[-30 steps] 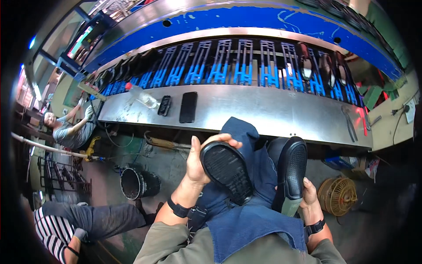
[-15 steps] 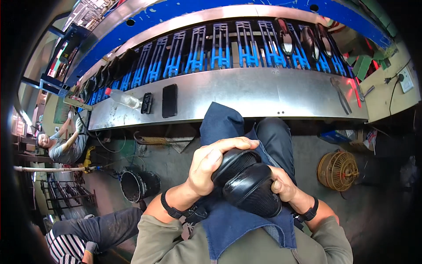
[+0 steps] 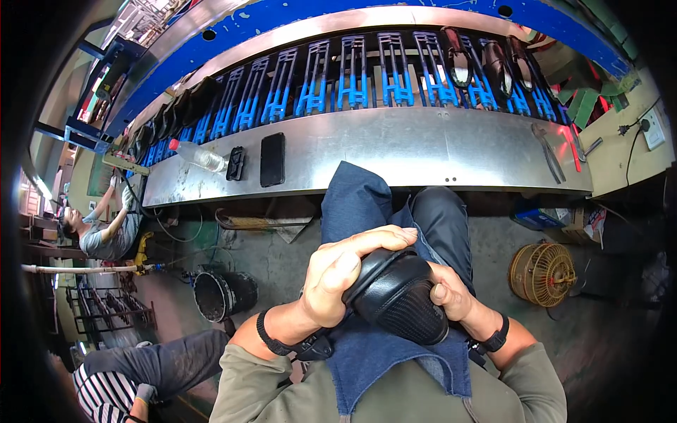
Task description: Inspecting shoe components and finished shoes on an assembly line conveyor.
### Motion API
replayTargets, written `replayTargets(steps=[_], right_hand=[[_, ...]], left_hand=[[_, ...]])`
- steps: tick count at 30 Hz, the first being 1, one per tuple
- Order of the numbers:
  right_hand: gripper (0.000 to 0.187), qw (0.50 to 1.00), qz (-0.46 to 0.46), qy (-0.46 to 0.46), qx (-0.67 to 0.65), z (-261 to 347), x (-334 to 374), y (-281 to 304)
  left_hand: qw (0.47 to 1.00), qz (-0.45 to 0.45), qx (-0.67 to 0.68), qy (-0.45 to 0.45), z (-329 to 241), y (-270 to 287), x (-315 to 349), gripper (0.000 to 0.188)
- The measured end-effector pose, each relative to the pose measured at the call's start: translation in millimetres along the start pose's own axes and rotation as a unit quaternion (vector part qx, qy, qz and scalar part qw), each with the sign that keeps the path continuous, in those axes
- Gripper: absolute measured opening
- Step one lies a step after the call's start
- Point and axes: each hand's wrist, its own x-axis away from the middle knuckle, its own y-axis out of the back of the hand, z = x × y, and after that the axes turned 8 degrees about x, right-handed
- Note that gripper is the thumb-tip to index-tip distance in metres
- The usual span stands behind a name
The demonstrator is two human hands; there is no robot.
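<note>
Gripping a black shoe (image 3: 399, 303) with left hand (image 3: 333, 279) from ten o'clock and right hand (image 3: 451, 292) from three; holding it just past left's three o'clock, at right's nine. Rounded, glossy, leather-like, finely textured toward four o'clock.

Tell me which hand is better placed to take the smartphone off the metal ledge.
Left, probably: the smartphone lies nearer the left hand than the right hand. Both hands grip black footwear, so the right would need to hold it alone.
</note>
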Motion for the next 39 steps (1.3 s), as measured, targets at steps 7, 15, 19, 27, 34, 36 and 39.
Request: replayTargets(steps=[7,15,19,27,34,36,39], right_hand=[[0.087,1.0,0.006,-0.006,0.001,-3.8,2.5,2.2],[0.099,0.999,0.008,-0.034,-0.009,-8.2,9.4,4.7],[0.099,0.999,0.009,-0.051,-0.007,-18.4,16.0,5.7],[0.088,0.999,-0.024,-0.015,-0.033,-15.3,15.0,2.0],[0.084,0.998,-0.053,-0.015,-0.042,-28.2,22.4,5.1],[0.085,0.997,-0.058,-0.004,-0.052,-34.8,22.6,7.9],[0.088,0.992,-0.084,0.027,-0.092,-26.2,21.0,3.7]], left_hand=[[1.0,0.006,0.007,0.001,2.1,-3.4,1.8,0.058],[0.998,0.057,0.02,0.016,7.3,-8.6,12.1,0.061],[0.993,0.062,-0.095,0.017,-6.7,-7.6,17.5,0.061],[0.944,0.053,-0.314,-0.089,-9.6,-20.3,15.1,0.069],[0.905,0.01,-0.386,-0.177,16.6,-31.3,16.0,0.074],[0.917,-0.008,-0.361,-0.168,24.3,-35.9,16.6,0.079],[0.955,-0.042,-0.259,-0.136,37.3,-47.6,20.2,0.087]])
